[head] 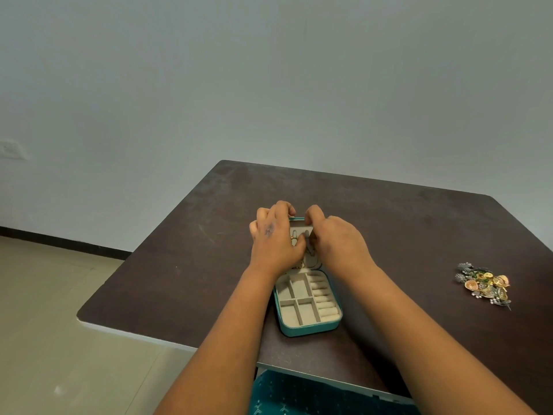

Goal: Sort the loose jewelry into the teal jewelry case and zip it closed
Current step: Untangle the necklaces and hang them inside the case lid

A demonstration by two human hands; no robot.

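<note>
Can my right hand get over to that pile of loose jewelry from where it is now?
Probably yes. Bare table lies between the right hand and the jewelry pile, but that hand is at the case lid.

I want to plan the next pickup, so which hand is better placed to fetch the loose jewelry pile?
Probably the right hand. The jewelry pile lies on the table's right side, beyond that hand, while the left hand would have to cross the open teal case. Both hands are at the lid now.

No readable text, label, brand, number or sign shows anywhere in the frame.
</note>
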